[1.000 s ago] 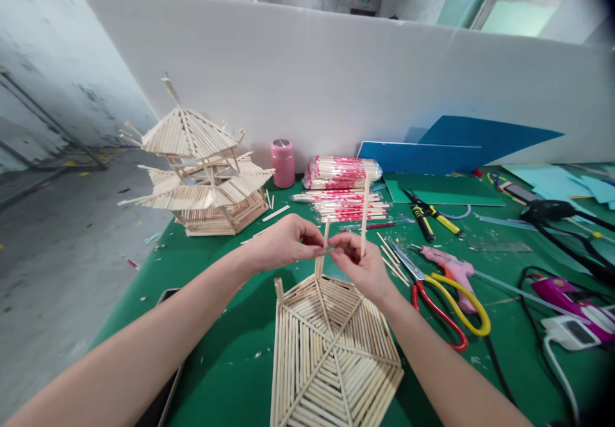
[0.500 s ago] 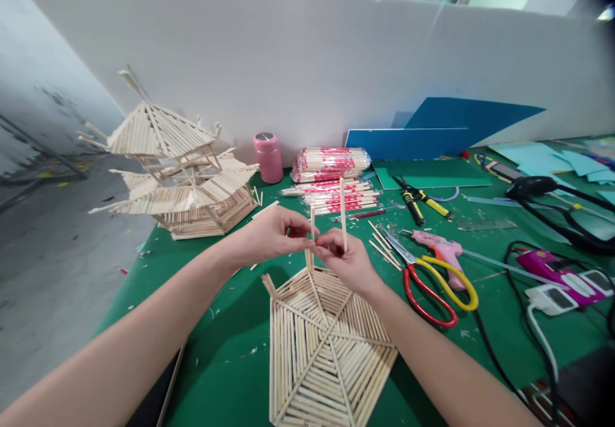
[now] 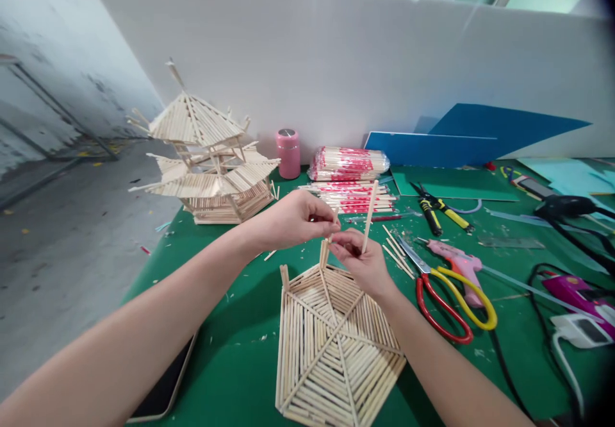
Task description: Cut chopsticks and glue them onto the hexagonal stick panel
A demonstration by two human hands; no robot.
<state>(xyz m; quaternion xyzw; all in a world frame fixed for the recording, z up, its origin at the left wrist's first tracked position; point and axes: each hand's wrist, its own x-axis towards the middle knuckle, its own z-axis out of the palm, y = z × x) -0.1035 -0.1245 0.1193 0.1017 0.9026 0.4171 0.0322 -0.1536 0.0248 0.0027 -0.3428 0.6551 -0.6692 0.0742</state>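
Note:
My left hand (image 3: 307,222) pinches a short wooden stick (image 3: 335,215) whose tip pokes up beside the fingers. My right hand (image 3: 364,263) is closed around a longer wooden chopstick (image 3: 370,212), which rises from the grip and leans right. The fingertips of both hands meet, hiding the lower end of the short stick. Just below them, a small upright bundle of stick pieces (image 3: 324,254) stands at the far corner of a roof-like panel of sticks (image 3: 307,343). Another short upright piece (image 3: 285,277) stands at the panel's left corner.
A stick-built pagoda (image 3: 192,122) stands back left, near a pink jar (image 3: 289,154) and packaged chopsticks (image 3: 348,163). Scissors (image 3: 444,299), a pink glue gun (image 3: 456,260), pliers (image 3: 435,209) and cables lie right. A phone (image 3: 163,382) lies under my left forearm.
The view has turned left, so everything sits further right. My hands have shifted slightly right relative to the panel. The chopstick in my right hand now leans right instead of standing nearly upright.

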